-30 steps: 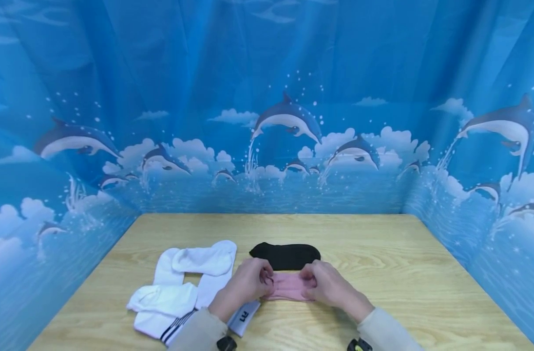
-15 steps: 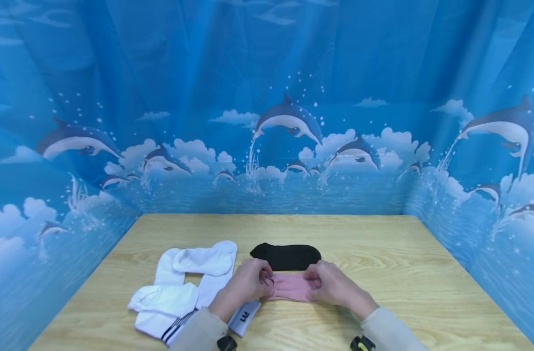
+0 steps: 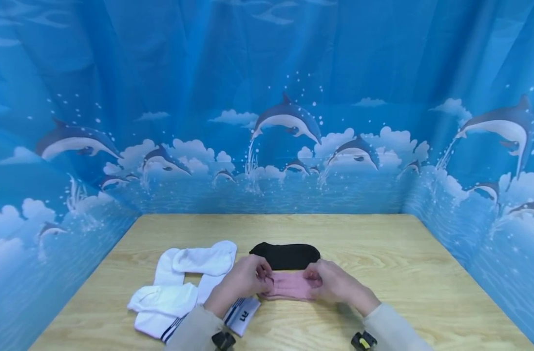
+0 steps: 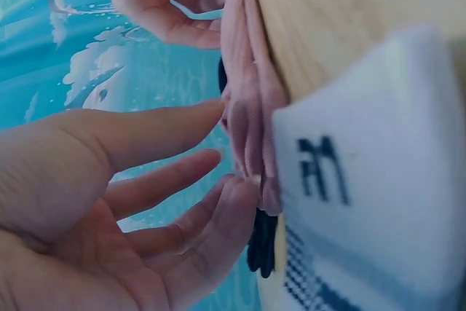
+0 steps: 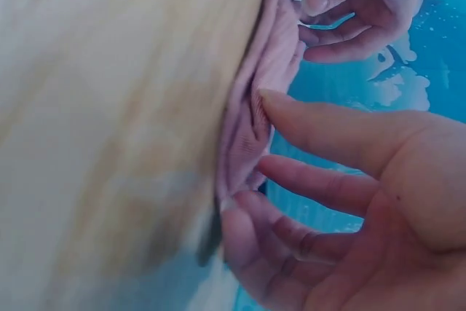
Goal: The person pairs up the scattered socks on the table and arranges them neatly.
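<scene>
We see a soft, pink, ribbed-knit sock, a flat oblong with loose folds, on the pale wood-grain worktop. We judge it light, limp, hardly slippery and not fragile, best held at both ends. Our left hand lightly pinches its left end; our right hand does likewise at the right. Just beyond lies a flat black fabric sock. Leftward, a white knit cuff with dark stripes carries short dark lettering we cannot read surely, near other white socks.
</scene>
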